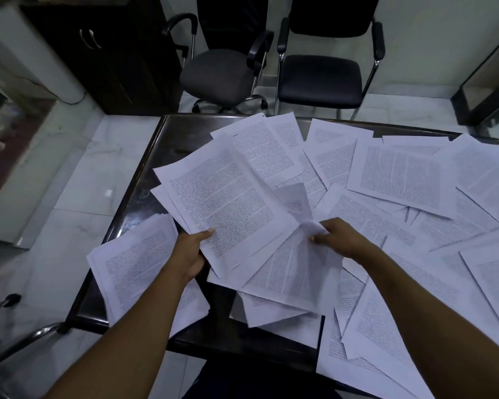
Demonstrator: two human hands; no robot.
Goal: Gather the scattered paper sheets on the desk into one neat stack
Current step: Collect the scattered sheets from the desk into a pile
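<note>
Gathering sheets at frame centre.
The left hand (191, 254) is gripping a bundle (222, 197); the right hand (339, 239) is pinching a blurred sheet (294, 263) above the tabletop (144, 180).

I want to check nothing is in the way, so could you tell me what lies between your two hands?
In the head view, only paper: the fanned bundle held by the left hand, overlapping the sheet pinched by the right hand.

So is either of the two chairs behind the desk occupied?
No, both the grey swivel chair and the black armchair behind the desk have bare seats.
</note>
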